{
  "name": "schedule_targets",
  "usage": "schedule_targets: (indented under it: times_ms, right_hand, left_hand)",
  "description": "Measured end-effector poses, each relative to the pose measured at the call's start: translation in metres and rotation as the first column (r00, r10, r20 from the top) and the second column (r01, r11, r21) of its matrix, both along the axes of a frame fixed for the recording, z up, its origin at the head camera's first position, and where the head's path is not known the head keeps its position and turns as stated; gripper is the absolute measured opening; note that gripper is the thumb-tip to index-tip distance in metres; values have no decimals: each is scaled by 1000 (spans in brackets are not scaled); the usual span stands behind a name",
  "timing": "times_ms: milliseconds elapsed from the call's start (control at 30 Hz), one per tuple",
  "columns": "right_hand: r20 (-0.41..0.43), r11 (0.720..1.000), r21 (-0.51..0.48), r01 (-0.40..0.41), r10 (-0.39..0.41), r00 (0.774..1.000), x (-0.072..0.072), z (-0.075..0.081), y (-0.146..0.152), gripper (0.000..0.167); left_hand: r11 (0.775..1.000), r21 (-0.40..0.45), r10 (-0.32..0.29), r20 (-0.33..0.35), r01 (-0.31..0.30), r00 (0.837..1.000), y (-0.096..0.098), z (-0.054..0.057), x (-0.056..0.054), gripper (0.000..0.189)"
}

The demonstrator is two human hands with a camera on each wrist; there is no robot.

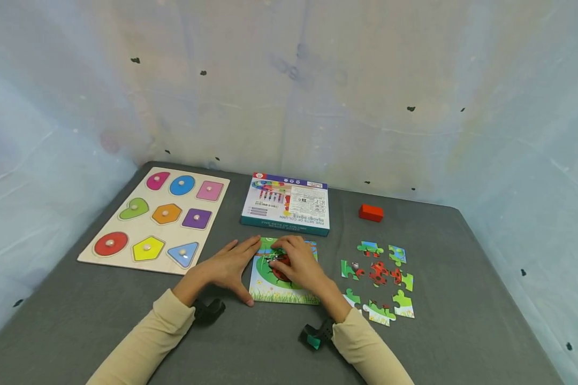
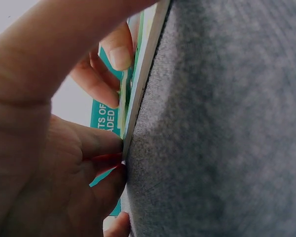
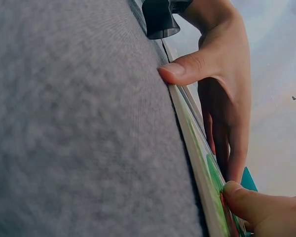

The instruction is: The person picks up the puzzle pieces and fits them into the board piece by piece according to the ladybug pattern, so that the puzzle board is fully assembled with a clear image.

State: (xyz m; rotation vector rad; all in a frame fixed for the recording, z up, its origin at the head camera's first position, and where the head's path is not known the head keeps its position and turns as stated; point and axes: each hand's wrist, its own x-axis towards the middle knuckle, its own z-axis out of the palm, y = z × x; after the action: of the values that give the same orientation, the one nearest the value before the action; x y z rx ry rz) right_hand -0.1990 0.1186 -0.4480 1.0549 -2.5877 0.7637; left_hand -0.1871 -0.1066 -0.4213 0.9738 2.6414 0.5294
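Note:
A square ladybug puzzle board (image 1: 284, 295) lies flat on the grey table. My left hand (image 1: 228, 267) is spread along the board's left side, thumb at the near corner and fingertips at the far one. Over the board's upper middle is my right hand (image 1: 301, 263), thumb and fingers bent together. In the left wrist view they pinch a thin green puzzle piece (image 2: 124, 86) close over the board, mostly hidden by the fingers. Right of the board lie several loose puzzle pieces, among them a red ladybug piece (image 1: 379, 272) and a corner piece with grass (image 1: 403, 305).
A wooden shape board (image 1: 139, 219) with knobbed shapes lies at the left. Behind the puzzle board is a flat teal-edged box (image 1: 285, 206). A red block (image 1: 371, 213) sits at the back right. Pale sheeting (image 1: 289, 107) hangs around the table (image 1: 462, 321).

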Motion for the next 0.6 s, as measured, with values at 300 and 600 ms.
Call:
schedule_targets:
  times_ms: [300,600]
  right_hand:
    - [22,999,-52,-6,7,1000,-2,-5,-3,37]
    - [50,1000,3,-16,16,999,-3,-9,-3,39]
  left_hand:
    - [1000,-3,-8,5,8,1000,-1,2,1,130]
    - [1000,16,-9,28,9,1000,2,4,2,129]
